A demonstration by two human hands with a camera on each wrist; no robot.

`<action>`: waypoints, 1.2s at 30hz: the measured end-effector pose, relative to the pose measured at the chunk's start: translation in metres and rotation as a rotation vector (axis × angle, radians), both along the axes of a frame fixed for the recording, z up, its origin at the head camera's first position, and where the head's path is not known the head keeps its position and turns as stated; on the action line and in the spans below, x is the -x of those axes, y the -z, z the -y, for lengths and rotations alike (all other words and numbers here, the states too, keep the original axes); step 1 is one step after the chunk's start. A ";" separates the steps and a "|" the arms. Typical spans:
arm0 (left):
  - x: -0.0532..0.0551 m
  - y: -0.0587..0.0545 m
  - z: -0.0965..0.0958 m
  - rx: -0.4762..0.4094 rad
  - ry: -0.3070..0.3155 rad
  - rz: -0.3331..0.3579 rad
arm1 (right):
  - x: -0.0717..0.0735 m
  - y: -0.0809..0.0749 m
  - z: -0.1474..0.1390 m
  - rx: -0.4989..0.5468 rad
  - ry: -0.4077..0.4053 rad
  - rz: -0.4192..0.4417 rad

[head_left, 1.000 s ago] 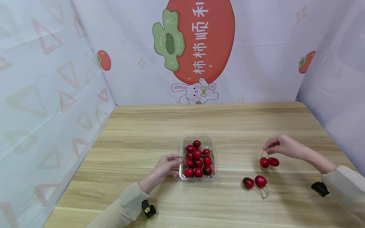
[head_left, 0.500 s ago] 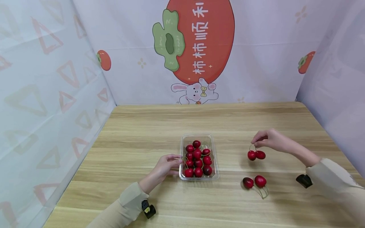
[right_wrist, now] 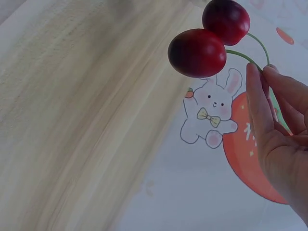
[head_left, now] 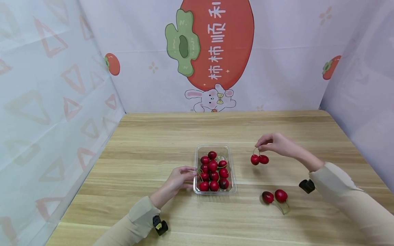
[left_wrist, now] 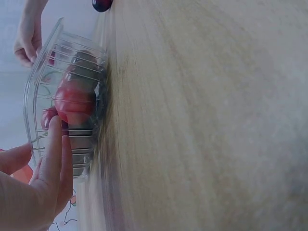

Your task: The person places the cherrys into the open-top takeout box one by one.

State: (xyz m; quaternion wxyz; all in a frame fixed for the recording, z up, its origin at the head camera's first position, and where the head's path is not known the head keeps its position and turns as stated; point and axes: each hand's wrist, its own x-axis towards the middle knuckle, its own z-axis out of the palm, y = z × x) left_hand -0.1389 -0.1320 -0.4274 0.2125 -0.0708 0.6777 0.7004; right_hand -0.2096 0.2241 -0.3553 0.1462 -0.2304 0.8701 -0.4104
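My right hand (head_left: 277, 143) pinches the joined stems of a pair of cherries (right_wrist: 197, 53) between thumb and fingertips. The two dark red fruits hang below the fingers, over the table to the right of a clear plastic box (head_left: 215, 193). Several cherries (head_left: 213, 166) with green stems lie inside that box, with a bare patch at its back right corner. At the box's left side is my left hand (head_left: 175, 181). Its extended fingers (left_wrist: 52, 154) lie against the ribbed outer wall, and the thumb reaches the rim in the left wrist view.
Another pair of cherries (head_left: 280, 195) lies on the wooden table (head_left: 147, 143), right of the box and nearer me, stems toward me. A printed cloth backdrop (head_left: 277, 78) stands behind the table, with cloth walls on both sides.
My right hand has carried the pair of cherries leftward and a little farther back, closer to the box. The left hand and the box have stayed in place.
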 end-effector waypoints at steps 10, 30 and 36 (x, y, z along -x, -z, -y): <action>0.000 0.000 -0.001 0.015 -0.013 0.002 | 0.012 -0.003 0.027 0.057 -0.011 -0.030; 0.000 0.000 -0.001 0.014 -0.009 -0.004 | 0.026 -0.005 0.064 0.119 -0.010 -0.015; 0.000 0.001 -0.001 0.007 -0.010 -0.001 | 0.029 -0.005 0.075 0.138 -0.016 0.002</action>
